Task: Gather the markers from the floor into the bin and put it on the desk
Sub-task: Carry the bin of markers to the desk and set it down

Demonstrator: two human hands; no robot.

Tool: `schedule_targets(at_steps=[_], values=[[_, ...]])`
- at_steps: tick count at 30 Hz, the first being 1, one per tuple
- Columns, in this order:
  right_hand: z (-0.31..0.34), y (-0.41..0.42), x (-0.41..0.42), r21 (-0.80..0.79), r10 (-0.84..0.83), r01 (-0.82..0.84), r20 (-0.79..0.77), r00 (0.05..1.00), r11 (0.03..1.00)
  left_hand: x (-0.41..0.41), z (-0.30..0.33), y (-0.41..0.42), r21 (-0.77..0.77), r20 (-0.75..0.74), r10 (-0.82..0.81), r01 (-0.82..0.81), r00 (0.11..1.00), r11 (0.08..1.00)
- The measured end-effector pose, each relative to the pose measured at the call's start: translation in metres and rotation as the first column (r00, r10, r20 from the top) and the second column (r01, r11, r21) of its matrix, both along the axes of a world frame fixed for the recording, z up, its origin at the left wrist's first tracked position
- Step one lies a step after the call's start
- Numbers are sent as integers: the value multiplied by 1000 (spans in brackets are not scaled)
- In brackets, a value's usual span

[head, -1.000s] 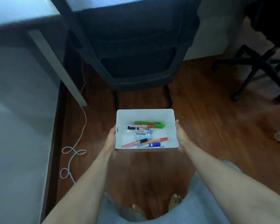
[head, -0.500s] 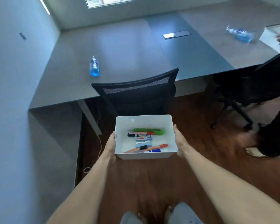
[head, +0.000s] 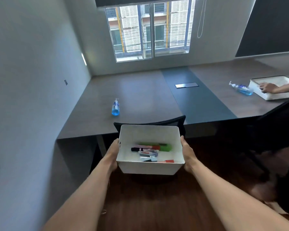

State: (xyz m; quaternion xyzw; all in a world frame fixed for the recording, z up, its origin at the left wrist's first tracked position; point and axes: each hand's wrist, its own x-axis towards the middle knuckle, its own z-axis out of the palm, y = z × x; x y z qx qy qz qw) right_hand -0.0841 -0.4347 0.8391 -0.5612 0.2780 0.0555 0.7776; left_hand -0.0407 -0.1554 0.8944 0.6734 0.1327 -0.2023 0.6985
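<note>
Inventory for your check:
- Bins: two. One white bin (head: 148,167) in your hands; second bin (head: 274,95) on desk (head: 140,97) at right.
- Markers (head: 147,150) in your bin: at least five visible; exact count unclear, pile overlaps.
- Bottles: two, both blue: bottle (head: 115,107) mid-desk, second bottle (head: 242,88) beside far bin.
- Chairs: two: chair (head: 157,122), second chair (head: 277,124).
- Hands: three: your left hand (head: 111,154), right hand (head: 188,154), other person's hand (head: 268,87).
- Windows: one window (head: 148,29).
</note>
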Motion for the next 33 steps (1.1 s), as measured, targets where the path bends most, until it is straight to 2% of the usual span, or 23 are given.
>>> schedule_targets(at_steps=[4, 8, 14, 17, 21, 28, 33], values=[[36, -8, 28, 19, 12, -14, 87, 996, 1000, 34, 45, -8, -9, 61, -31, 32, 998, 999], [76, -23, 63, -61, 25, -16, 148, 989, 998, 67, 79, -23, -34, 154, 16, -10, 988, 999], [116, -50, 119, -96, 73, -56, 181, 981, 994, 108, 107, -42, -109, 160, 4, 13, 987, 994], [123, -63, 156, -84, 111, -96, 197, 974, 992, 135, 116, -54, -89, 166, 22, -8, 986, 996], [121, -75, 210, -52, 107, -98, 222, 969, 994, 186, 114, -65, -39, 164, 36, -30, 986, 999], [102, -80, 322, -19, 126, -125, 218, 968, 992, 306, 82, -79, -80, 123, 70, -60, 990, 995], [90, -82, 393, -83, 106, -91, 197, 975, 992, 380, 60, -85, -79, 98, 65, -57, 993, 995]])
